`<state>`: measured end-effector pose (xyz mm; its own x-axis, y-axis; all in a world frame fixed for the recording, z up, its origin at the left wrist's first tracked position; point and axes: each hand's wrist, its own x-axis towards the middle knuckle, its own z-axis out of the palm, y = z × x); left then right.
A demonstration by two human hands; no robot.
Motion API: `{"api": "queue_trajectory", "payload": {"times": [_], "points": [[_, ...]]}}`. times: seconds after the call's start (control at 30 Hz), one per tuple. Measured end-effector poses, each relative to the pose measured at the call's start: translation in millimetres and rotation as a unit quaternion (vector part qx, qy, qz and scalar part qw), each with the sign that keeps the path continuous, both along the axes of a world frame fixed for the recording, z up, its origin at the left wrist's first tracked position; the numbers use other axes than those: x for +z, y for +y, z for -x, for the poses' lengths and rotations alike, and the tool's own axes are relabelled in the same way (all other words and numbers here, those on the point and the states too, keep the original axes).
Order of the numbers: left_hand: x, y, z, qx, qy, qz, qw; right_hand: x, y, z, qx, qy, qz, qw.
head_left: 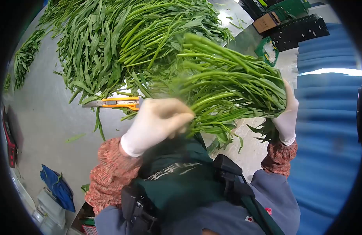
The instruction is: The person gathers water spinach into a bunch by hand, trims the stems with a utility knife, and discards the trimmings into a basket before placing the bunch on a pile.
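Note:
My right hand [287, 115], in a pale glove, is closed around a bunch of water spinach [243, 84], its cut stems pointing left and leaves hanging below. My left hand [157, 121], also gloved, has its thumb and fingers pressed together at the bunch's left side; whatever they pinch is hidden or too small to name. Just behind it lies an orange utility knife [120, 103] on the metal table [44, 121]. A big heap of water spinach [99, 47] covers the far part of the table.
A small bunch of greens [26, 58] lies at the far left. Blue sheeting [325, 129] hangs on the right. A green crate [267, 51], a cardboard box [266, 22] and black crates stand back right. A blue bag [57, 188] is at lower left.

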<state>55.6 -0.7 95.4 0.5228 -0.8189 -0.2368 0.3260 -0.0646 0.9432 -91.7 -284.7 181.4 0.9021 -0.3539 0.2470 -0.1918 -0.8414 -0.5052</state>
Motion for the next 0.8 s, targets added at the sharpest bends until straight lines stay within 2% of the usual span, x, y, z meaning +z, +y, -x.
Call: {"api": "queue_trajectory", "payload": {"times": [0.07,0.13,0.2,0.27,0.33,0.37,0.47,0.5,0.63,0.73,0.8], "points": [[-15,-19,6,0.075,-0.032,-0.020,0.996,1,1,0,-0.008,0.011,0.006,1.000],[-9,-32,1,0.128,0.025,0.042,0.991,2,6,-4,0.007,0.013,-0.001,1.000],[-1,-40,0,0.106,0.022,0.032,0.994,3,12,-8,0.019,0.020,-0.014,1.000],[1,-43,-2,0.092,0.036,0.080,0.992,4,18,-12,0.028,0.021,-0.053,0.998],[2,-42,-5,0.085,0.070,0.181,0.977,2,19,-12,0.035,0.026,-0.076,0.996],[0,-42,-6,0.082,0.013,0.190,0.978,3,19,-12,0.039,0.035,-0.053,0.997],[-11,-39,-9,0.069,-0.156,0.216,0.961,0,21,-12,0.024,0.038,-0.099,0.994],[-11,-41,-5,0.085,-0.099,0.188,0.973,1,23,-14,0.023,0.044,-0.093,0.994],[-4,-37,-12,0.089,-0.276,0.089,0.953,3,23,-15,0.025,0.050,-0.052,0.997],[10,-30,-14,0.034,-0.188,0.038,0.981,1,19,-14,0.032,0.051,-0.018,0.998],[1,-33,-13,0.067,-0.273,0.079,0.956,2,20,-14,0.033,0.062,0.000,0.998]]}}
